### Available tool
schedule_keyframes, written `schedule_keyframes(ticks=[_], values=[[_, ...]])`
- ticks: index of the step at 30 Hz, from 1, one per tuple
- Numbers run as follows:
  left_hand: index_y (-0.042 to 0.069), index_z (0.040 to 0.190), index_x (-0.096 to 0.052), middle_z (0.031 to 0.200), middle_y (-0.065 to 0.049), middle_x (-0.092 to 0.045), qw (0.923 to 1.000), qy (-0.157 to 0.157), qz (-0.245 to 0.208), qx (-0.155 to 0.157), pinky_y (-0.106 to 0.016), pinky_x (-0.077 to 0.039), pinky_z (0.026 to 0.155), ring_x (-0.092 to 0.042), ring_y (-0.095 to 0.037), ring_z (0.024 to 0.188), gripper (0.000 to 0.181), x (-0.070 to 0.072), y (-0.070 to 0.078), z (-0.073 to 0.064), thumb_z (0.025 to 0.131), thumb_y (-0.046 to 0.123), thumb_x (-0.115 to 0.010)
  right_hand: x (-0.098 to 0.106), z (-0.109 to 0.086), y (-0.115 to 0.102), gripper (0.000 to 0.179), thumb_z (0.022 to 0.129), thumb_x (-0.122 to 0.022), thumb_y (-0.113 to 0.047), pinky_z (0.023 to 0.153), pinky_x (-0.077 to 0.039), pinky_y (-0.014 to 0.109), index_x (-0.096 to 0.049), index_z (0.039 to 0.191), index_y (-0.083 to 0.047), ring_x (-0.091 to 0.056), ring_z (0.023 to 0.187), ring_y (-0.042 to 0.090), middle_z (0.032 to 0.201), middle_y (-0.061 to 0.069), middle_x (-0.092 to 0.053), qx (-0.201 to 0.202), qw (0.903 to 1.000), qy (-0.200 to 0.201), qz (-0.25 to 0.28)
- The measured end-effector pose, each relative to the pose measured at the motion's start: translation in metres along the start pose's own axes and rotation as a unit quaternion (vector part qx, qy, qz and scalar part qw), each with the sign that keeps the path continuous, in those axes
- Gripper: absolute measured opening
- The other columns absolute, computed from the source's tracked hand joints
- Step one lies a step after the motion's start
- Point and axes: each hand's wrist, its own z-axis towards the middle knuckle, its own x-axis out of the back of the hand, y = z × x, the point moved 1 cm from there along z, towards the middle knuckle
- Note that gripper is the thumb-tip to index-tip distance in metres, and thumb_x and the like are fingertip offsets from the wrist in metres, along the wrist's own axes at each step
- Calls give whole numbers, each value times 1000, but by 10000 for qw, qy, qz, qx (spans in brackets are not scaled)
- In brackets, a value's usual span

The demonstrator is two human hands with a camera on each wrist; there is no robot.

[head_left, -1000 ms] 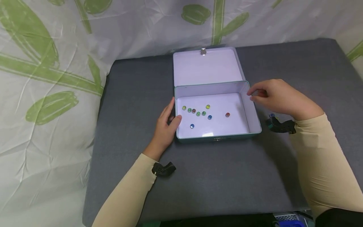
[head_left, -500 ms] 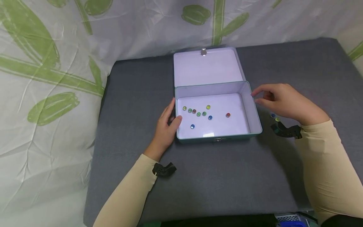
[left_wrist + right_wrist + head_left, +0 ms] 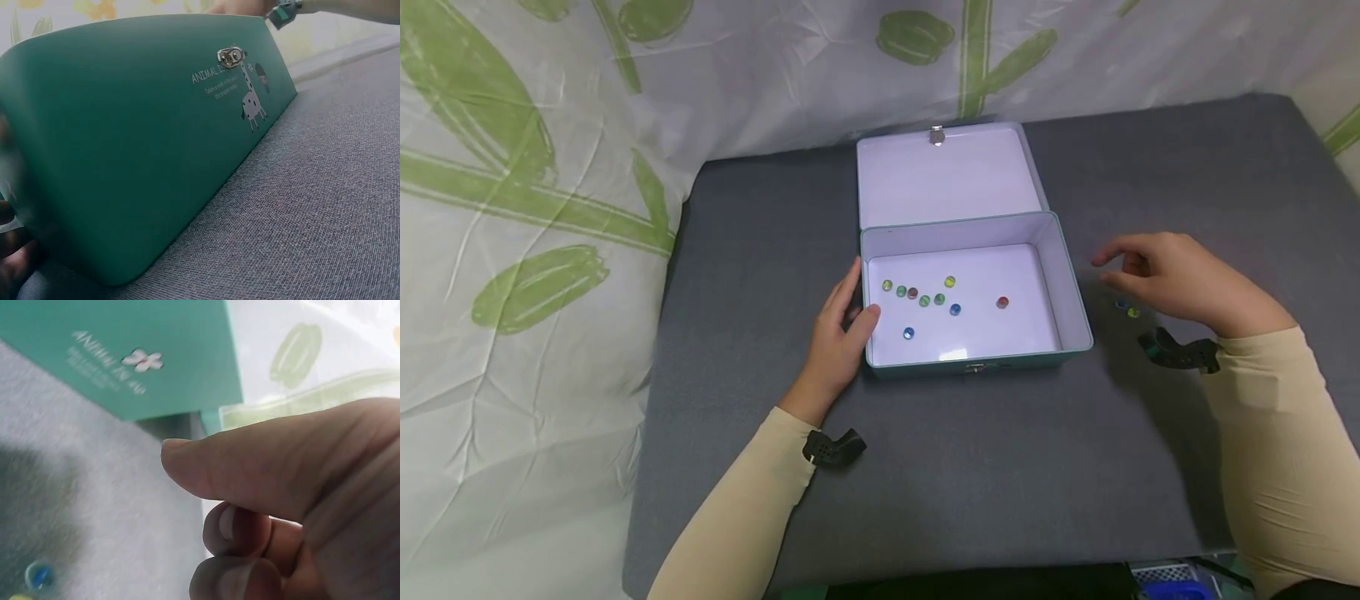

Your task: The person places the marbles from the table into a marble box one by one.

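A green tin box (image 3: 977, 364) with a white inside stands with its lid (image 3: 951, 179) folded back. Several glass marbles lie on its floor, among them a red marble (image 3: 1003, 302) and a blue marble (image 3: 955, 309). My left hand (image 3: 835, 342) holds the box's left side, thumb over the rim and fingers along the outer wall. Right of the box, my right hand (image 3: 1180, 275) hovers with thumb and forefinger apart and nothing between them. Below it on the cloth are a blue marble (image 3: 41, 576) and a yellow-green marble (image 3: 1133, 312).
A grey cloth (image 3: 1000, 467) covers the table. A white curtain (image 3: 775, 75) with green leaves hangs along the back and left, close behind the lid. A blue object (image 3: 1176, 590) shows below the front edge.
My right hand has moved right, from the box's right rim to over the cloth. The two marbles there have come into fuller view. My left hand and the box stay put.
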Motion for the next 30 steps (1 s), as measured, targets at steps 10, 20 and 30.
schedule_keyframes(ticks=[10,20,30], values=[[4,153,-30,155,-16,-33,9999,37,34,93,-50,-36,106,-36,-22,136,61,1,11,-1,97,11,-51,-10,-10,20,25,95,-64,-21,55,-35,30,-67,115,-7,-41,52,14,70,2,-55,-311,9995,-63,-58],[6,154,-29,154,-17,-34,10000,-11,31,90,-38,-39,102,-40,-21,131,61,1,9,-3,97,8,-49,-22,-12,37,27,90,-69,-17,57,-37,35,-67,113,-3,-46,59,18,71,4,-55,-455,9987,-151,-153],[5,154,-28,154,-17,-33,10000,-17,5,75,-45,-38,103,-40,-25,132,61,1,11,-3,97,8,-49,-25,-15,42,26,90,-69,-18,58,-38,36,-67,111,-2,-48,63,19,73,5,-58,-560,9978,-329,-111]])
